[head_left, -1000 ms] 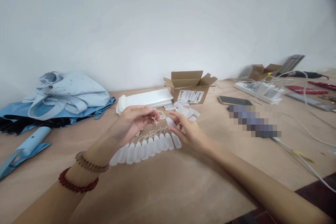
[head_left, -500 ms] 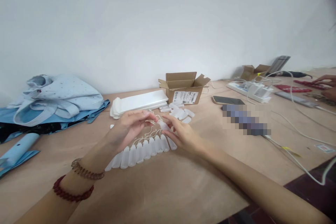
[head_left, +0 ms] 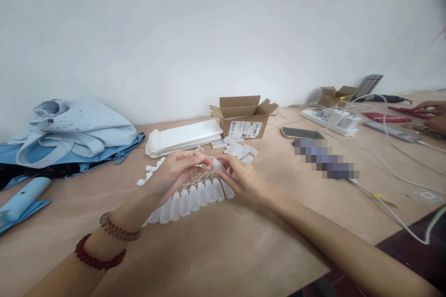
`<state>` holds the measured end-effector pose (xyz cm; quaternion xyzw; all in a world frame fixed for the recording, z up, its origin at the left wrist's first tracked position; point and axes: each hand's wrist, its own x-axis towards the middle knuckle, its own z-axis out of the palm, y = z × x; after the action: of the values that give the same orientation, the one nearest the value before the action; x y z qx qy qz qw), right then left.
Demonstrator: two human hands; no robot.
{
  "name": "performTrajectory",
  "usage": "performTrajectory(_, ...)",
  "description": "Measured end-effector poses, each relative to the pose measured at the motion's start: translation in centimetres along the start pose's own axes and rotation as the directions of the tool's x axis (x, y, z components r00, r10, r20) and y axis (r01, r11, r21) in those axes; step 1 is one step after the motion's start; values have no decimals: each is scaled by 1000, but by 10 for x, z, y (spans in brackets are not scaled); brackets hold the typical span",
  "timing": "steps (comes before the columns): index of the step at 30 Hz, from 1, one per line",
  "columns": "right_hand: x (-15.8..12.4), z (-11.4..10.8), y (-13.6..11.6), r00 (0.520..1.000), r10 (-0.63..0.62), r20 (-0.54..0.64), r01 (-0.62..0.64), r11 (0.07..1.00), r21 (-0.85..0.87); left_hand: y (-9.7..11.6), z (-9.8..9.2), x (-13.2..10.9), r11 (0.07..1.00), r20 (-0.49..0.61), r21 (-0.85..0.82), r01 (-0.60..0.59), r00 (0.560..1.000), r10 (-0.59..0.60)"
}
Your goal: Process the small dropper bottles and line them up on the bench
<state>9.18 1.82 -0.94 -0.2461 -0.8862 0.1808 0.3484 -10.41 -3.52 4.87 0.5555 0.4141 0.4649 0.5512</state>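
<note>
Between my fingers is a small frosted white plastic tube [head_left: 218, 165]. My right hand [head_left: 240, 174] grips its body with thumb and fingers. At the tube's upper left end, the fingertips of my left hand [head_left: 176, 169] pinch together; the part they hold is mostly covered. Just below lies a row of similar tubes [head_left: 191, 200], side by side, with thin cream cords [head_left: 198, 177] at their upper ends. Loose frosted tubes [head_left: 239, 149] are heaped behind my right hand. Small white caps [head_left: 149, 170] lie left of my left hand, which partly hides them.
Behind my hands stand a stack of white packets [head_left: 184, 137] and an open cardboard box [head_left: 245, 127]. A light blue bag [head_left: 83, 125] is at left. To the right are a phone [head_left: 302, 133], a power strip [head_left: 327, 120] with cables, and another person's hand [head_left: 434, 111].
My left hand has moved slightly right and down, its fingertips now against the tube's end. More of the white caps show at left. My right hand still grips the tube.
</note>
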Motion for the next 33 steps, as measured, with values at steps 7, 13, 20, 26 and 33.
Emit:
performTrajectory(7,9,-2,-10,948,302,95,-293,720,629,-7,4,2,985,-123,170,-31,991,52)
performTrajectory(13,16,-12,-9,884,358,301,-413,295,862,-20,14,0,788,-56,571,-230,947,317)
performTrajectory(20,16,-16,-6,847,364,388,-465,153,872,-43,21,4,369,99,852,-372,806,583)
performTrajectory(26,19,-20,-2,819,409,401,-527,264,808,-48,26,7,237,194,873,-426,750,632)
performTrajectory(33,20,-36,4,788,436,434,-614,602,510,-55,34,5,358,155,841,-406,815,558)
